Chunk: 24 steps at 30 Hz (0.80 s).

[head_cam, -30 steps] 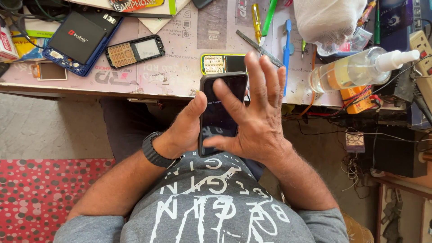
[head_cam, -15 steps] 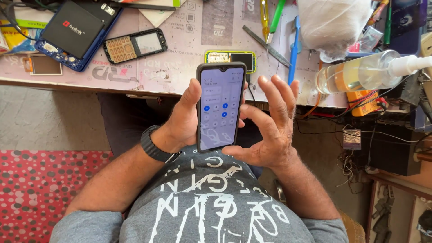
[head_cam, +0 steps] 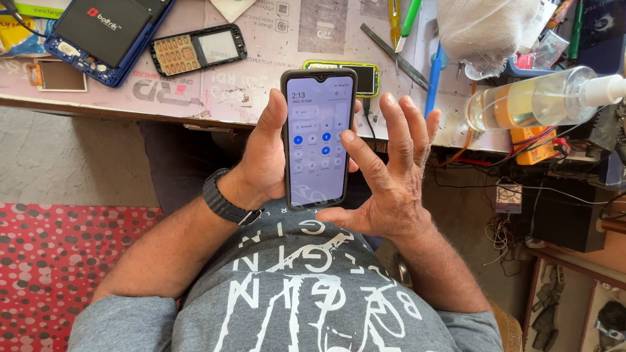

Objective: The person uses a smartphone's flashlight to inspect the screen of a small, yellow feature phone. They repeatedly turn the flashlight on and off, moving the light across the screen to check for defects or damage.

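**Left hand grips lit smartphone, right forefinger at the screen**

Head view: left hand (head_cam: 264, 160) closed around the smartphone (head_cam: 318, 138), thumb up the left edge, fingers wrapped behind, so the phone sits upright and screen-up over the lap, just short of the tabletop (head_cam: 274, 98) edge. Screen is lit, showing a panel of round toggle icons. Right hand (head_cam: 391, 176) is spread open and holds nothing; the forefinger tip (head_cam: 347, 137) is at the screen's right side, other fingers fanned clear of the glass. Contact or hover: cannot tell.

To do this well, judged from the pose: keep the left grip firm and still, tap with one fingertip only, keep the spare fingers and palm off the screen to avoid stray touches, keep the glass facing the eyes.

Beyond the hands on the tabletop: a yellow-edged small phone (head_cam: 365, 77) just past the smartphone's top, a keypad phone frame (head_cam: 195, 51) beyond the left hand, a spray bottle (head_cam: 535, 101) beyond the right.
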Each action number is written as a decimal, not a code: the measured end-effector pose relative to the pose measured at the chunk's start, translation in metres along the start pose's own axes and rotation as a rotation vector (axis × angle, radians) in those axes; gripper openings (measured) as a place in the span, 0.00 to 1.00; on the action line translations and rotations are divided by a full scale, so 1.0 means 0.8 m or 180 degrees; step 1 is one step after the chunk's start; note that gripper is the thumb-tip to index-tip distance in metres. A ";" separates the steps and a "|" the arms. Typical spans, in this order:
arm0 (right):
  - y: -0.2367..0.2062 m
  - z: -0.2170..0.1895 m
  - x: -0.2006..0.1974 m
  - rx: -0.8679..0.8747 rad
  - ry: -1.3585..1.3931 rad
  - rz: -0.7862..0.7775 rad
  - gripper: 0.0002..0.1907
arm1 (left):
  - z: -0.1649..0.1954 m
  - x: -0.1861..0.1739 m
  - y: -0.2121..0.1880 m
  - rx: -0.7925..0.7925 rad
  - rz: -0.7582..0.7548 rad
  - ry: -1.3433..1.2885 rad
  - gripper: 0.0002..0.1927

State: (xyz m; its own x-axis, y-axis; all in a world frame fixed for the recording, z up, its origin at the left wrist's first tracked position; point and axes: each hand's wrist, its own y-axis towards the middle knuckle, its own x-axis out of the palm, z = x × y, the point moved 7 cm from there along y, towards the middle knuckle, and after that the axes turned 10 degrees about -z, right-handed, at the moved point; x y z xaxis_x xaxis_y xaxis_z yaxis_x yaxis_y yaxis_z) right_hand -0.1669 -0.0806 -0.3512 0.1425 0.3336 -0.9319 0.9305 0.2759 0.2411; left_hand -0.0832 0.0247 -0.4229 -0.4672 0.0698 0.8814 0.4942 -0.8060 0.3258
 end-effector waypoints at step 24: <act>-0.010 -0.027 0.030 0.0816 0.1242 0.0036 0.72 | 0.003 0.015 0.005 0.0166 0.0399 0.0182 0.44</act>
State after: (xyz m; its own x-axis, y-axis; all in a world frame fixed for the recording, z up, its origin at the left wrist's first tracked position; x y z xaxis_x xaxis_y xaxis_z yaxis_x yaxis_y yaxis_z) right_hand -0.1780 -0.0550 -0.3692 0.0613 0.6629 -0.7462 0.9900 0.0550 0.1301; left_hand -0.0848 0.0241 -0.4103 -0.4397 -0.0641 0.8959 0.5880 -0.7745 0.2332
